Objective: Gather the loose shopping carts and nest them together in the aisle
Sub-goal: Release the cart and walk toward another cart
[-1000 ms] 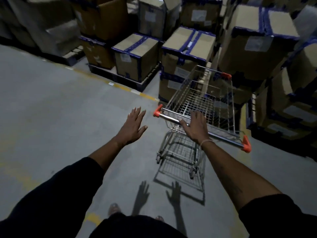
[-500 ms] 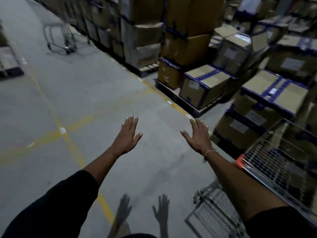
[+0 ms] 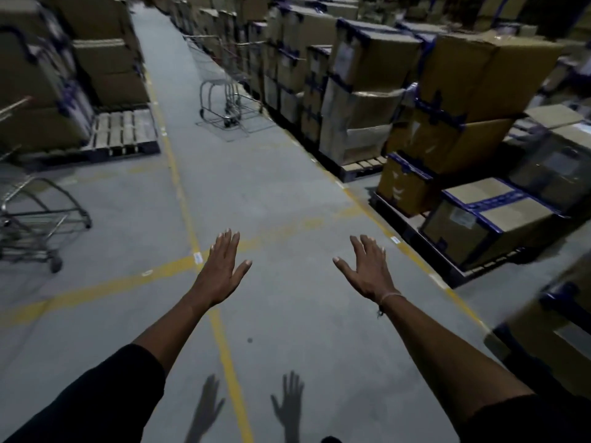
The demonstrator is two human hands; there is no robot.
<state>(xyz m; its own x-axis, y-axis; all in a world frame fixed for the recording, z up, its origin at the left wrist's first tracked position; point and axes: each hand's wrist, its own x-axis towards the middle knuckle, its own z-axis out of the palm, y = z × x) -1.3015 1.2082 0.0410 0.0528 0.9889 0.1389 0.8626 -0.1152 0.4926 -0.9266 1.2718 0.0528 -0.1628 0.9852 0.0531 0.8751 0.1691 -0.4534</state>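
Both my hands are stretched out in front of me over the grey floor, palms down, fingers spread, holding nothing: my left hand [image 3: 224, 270] and my right hand [image 3: 367, 270]. A wire shopping cart [image 3: 220, 87] stands far up the aisle beside the right row of boxes. Another wire cart [image 3: 35, 212] stands at the left edge, only partly in view. Neither hand is near a cart.
Stacked cardboard boxes on pallets [image 3: 377, 107] line the right side of the aisle, with low boxes [image 3: 486, 222] close on my right. More stacks and a bare wooden pallet [image 3: 121, 132] stand on the left. Yellow floor lines [image 3: 179, 183] run along and across the aisle.
My right hand has let go of the orange-handled cart, which has dropped out of view on the right. My view has swung left, down the long aisle, bringing the two other carts into sight.
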